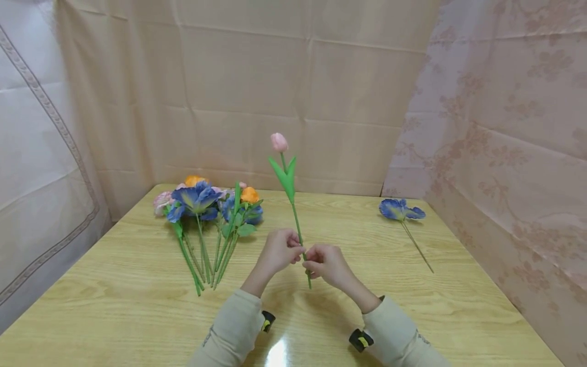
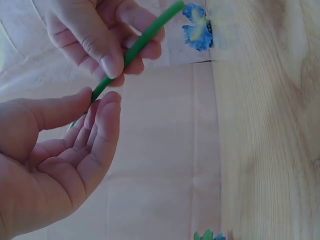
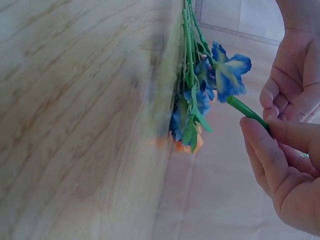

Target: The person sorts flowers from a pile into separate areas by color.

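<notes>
An artificial pink tulip [image 1: 279, 142] stands nearly upright above the middle of the table, its bloom at the top and two green leaves below. My left hand [image 1: 278, 251] pinches its stem between thumb and fingers. Just lower, my right hand [image 1: 331, 265] also pinches the stem, close to its bottom end. In the left wrist view the green stem [image 2: 150, 34] runs through both hands. The right wrist view shows the stem's cut end [image 3: 246, 110] sticking out past my right fingertips.
Blue, orange and pink flowers lie in a bunch at the left of the wooden table [image 1: 137, 316], among them a large blue flower [image 1: 196, 199] and an orange one [image 1: 249, 194]. A single blue flower [image 1: 400, 210] lies at the right. Cloth curtains [image 1: 247, 92] hang behind and beside the table.
</notes>
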A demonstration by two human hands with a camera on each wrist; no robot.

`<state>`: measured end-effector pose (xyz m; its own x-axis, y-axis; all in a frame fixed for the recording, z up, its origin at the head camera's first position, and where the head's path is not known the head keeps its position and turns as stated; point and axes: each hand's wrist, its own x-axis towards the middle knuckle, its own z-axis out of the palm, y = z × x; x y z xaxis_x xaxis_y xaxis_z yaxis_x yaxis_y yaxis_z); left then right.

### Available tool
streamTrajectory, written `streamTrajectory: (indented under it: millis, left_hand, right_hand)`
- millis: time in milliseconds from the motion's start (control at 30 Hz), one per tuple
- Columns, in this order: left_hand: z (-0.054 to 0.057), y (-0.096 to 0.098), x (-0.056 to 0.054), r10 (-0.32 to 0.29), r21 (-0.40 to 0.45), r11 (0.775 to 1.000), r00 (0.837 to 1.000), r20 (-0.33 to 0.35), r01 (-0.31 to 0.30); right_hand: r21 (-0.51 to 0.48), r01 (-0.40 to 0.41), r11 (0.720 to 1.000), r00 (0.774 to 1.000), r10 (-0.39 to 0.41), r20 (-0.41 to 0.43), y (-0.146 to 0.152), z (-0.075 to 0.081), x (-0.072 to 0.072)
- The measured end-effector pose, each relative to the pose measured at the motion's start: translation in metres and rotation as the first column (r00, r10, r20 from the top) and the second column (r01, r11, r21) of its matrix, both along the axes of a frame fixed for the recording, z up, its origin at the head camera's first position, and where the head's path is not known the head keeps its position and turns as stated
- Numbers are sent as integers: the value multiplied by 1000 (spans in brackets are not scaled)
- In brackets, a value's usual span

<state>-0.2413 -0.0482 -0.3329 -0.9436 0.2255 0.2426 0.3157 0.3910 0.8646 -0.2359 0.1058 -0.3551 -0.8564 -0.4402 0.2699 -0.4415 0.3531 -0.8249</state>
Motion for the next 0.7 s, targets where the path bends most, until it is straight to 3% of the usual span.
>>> streamTrajectory:
  millis: [100,167,333,400,700]
  left_hand:
    - [-1,-1,0,-11,-33,999,1000,3,11]
    - [-1,-2,1,-21,-52,998,1000,13,22]
    - [-4,-3,1,-46,-89,995,998,51,50]
    - [-6,-3,1,-55,-99,993,997,54,60]
    - [-8,-5,1,-79,-121,989,995,68,87]
  right_hand:
    - [25,23,999,1000,-23,5,2,0,-1]
    - [45,45,998,999,-45,2,2,7,5]
    - [51,117,992,992,-118,34,13,7,1]
    - [53,156,986,986,-159,54,21,-3,-8]
    - [115,291,950,941,-306,143,59,-7,-22]
